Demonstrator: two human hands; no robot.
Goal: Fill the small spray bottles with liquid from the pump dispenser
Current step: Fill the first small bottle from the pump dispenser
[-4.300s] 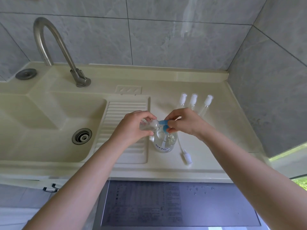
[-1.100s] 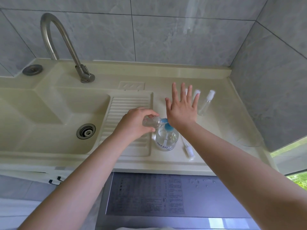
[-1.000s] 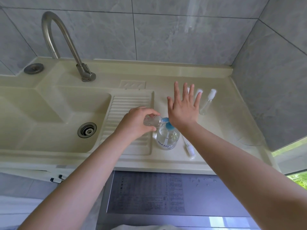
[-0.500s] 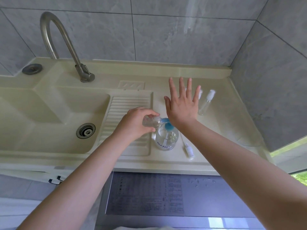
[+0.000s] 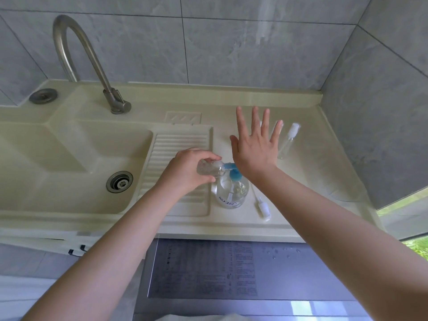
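Observation:
A clear pump dispenser (image 5: pixel 231 193) with a blue pump head (image 5: pixel 234 173) stands on the cream counter. My left hand (image 5: pixel 188 169) grips a small clear spray bottle (image 5: pixel 209 168), uncapped and tilted on its side, its mouth at the blue spout. My right hand (image 5: pixel 254 147) is flat with fingers spread, its heel over the pump head. A loose white spray cap with its tube (image 5: pixel 262 206) lies right of the dispenser. One capped small bottle (image 5: pixel 288 141) stands behind my right hand; others are mostly hidden by the fingers.
A ribbed drainboard (image 5: pixel 180 144) and a sink basin with a drain (image 5: pixel 119 181) lie to the left, under a curved steel faucet (image 5: pixel 92 61). Grey tiled walls close the back and right. A dark appliance top (image 5: pixel 231 269) sits below the counter edge.
My right hand has gone from pinching the pump head to a flat, spread palm over it, shifting slightly up and down. The left hand keeps the small bottle at the spout.

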